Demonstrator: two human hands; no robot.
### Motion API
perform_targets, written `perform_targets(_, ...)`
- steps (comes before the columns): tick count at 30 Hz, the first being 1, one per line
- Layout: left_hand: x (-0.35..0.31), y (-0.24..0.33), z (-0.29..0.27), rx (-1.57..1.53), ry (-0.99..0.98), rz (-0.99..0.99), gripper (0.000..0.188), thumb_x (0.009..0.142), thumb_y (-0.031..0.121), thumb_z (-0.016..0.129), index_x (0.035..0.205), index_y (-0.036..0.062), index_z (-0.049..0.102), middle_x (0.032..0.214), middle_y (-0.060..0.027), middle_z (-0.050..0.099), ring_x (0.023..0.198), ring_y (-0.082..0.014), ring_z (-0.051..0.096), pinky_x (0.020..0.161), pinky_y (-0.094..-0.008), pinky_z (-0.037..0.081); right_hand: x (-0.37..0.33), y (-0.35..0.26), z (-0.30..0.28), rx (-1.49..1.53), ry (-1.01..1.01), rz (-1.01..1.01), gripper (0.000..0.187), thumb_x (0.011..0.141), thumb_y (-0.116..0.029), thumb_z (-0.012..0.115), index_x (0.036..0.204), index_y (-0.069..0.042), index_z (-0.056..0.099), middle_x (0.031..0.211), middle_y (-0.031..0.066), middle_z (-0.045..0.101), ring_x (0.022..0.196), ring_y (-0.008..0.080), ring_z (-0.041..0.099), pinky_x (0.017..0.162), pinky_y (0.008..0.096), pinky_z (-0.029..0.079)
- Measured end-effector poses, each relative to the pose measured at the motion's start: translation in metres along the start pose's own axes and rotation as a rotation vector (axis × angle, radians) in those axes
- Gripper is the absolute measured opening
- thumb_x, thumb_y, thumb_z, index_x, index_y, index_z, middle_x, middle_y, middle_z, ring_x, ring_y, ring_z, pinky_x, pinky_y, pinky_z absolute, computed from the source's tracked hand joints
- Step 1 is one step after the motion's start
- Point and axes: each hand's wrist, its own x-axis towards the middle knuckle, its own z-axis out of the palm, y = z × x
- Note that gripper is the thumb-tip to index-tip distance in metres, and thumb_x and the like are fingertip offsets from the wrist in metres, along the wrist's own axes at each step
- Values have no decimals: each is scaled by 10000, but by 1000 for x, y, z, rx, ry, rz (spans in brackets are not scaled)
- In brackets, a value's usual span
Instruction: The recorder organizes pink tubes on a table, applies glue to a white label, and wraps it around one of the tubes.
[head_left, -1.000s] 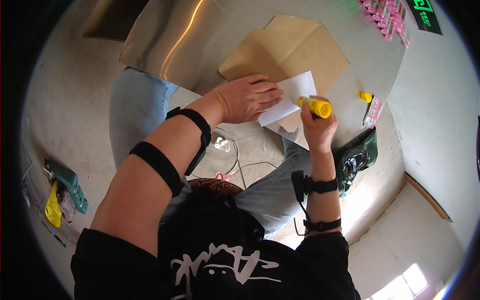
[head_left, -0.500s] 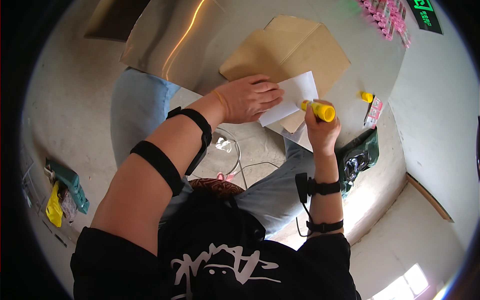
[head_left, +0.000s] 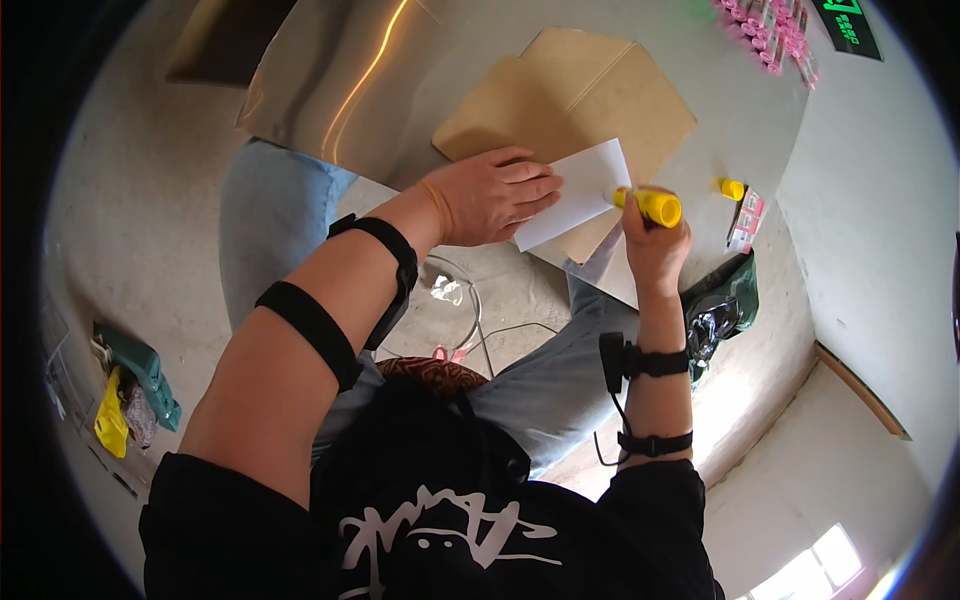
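My left hand rests with its fingers stretched over the left part of a white sheet of paper. The paper lies on a folded piece of brown cardboard near the table's edge. In the fingers of my right hand is a yellow glue stick, tilted, its tip at the paper's right edge. Whether the tip touches the paper I cannot tell. A small yellow cap stands on the table to the right of that hand.
Beside the cap lies a pink and white packet. Pink wrapped sticks are piled at the far right of the metal table. A dark green bag sits low at the right, and a cable loops on the floor.
My right hand and the glue stick have shifted to the right, from over the paper to its right edge. My left hand stays on the paper, nearly unmoved.
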Motion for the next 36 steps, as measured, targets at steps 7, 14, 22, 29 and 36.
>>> perform_targets(7,-1,0,3,3,1,-7,496,792,231,615,1265,109,532,1340,-6,466,1246,-146,406,1103,-365,282,33,-21,15,33,-55,74,199,771,-206,734,844,-62,618,636,74,626,557,196,614,567,303,496)
perform_targets(14,1,-2,-2,2,8,12,435,821,233,593,1226,80,551,1292,-18,492,1219,-138,425,1088,-353,290,11,8,-1,109,9,73,202,777,-204,728,853,-51,621,665,86,639,591,185,630,587,301,503)
perform_targets(22,-2,-1,1,15,10,8,454,824,247,592,1244,84,537,1302,-13,481,1240,-133,404,1096,-354,275,45,-9,12,25,-45,73,237,772,-237,739,829,-45,612,628,77,622,548,189,606,565,306,491)
perform_targets(29,1,-1,-3,7,-44,-6,437,842,244,576,1249,87,536,1308,-8,472,1247,-128,397,1100,-352,273,23,19,-2,-76,25,-24,208,759,-205,740,833,-46,629,636,94,630,554,214,618,562,316,498)
perform_targets(36,2,-1,2,-21,14,2,490,783,216,629,1251,105,535,1318,-10,474,1244,-150,410,1099,-363,285,67,-3,24,7,-13,30,255,765,-256,733,782,-39,599,566,74,598,512,222,597,533,326,485)
